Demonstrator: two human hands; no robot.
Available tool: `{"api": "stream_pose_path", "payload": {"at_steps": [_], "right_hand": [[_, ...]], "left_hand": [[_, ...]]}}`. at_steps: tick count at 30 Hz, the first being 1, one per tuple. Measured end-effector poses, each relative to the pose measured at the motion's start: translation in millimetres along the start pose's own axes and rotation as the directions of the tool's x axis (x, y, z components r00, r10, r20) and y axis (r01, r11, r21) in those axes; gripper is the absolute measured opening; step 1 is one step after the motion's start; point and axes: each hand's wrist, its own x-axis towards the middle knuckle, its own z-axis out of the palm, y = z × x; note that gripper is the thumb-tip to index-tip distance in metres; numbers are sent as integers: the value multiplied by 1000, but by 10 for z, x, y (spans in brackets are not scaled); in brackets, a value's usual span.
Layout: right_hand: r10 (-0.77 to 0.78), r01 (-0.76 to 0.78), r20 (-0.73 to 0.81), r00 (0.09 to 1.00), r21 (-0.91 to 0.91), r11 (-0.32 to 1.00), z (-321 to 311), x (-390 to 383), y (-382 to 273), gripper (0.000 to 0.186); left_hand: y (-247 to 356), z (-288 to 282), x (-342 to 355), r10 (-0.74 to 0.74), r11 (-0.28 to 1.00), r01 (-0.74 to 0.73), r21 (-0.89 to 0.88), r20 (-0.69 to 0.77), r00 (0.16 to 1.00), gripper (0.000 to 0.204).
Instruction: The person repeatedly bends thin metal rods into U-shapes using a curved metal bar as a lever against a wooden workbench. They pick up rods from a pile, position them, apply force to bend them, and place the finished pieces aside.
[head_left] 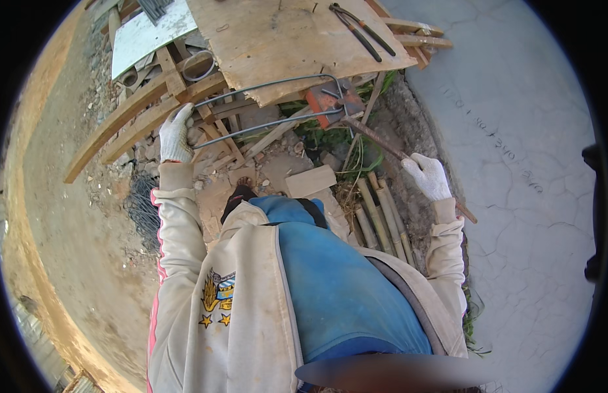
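Observation:
My left hand (177, 133), in a white knit glove, is closed around the near-left part of a thin steel rod (271, 86) bent into a long loop. The loop's far right corner lies at a reddish metal block (325, 105) at the edge of a plywood board (251, 33). My right hand (427, 176), gloved too, grips a rusty bar (376, 137), whose far end meets the rod beside the block. How the bar engages the rod is too small to tell. A pair of long-handled pincers (363, 33) lies on the board.
Curved timber beams (120, 121) and a white panel (150, 36) are at the far left. Tangled wire (143, 206) lies beside my left forearm. Bamboo poles (389, 219) and a flat block (310, 181) lie near my feet. A cracked concrete slab (513, 216) borders the right.

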Motion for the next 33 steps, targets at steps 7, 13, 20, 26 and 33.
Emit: {"api": "stream_pose_path", "payload": {"at_steps": [7,13,20,26,33], "right_hand": [[34,-41,-79,996,-88,995,29,-76,-88,44],[71,-86,-156,985,-92,992,138,-149,-129,47],[238,-245,-290,927,12,969,485,-421,-502,52],[479,-420,-397,783,232,878,1178,-775,-1099,54],[502,-440,-384,775,243,865,1200,-732,-1087,56]], "left_hand": [[24,-5,-9,-29,999,30,-28,52,998,28],[54,-51,-22,-33,999,37,-23,162,986,24],[112,-67,7,-73,997,75,0,229,971,19],[51,-182,108,-75,997,83,-4,373,925,20],[76,-320,288,-114,984,18,175,554,825,32]]}}
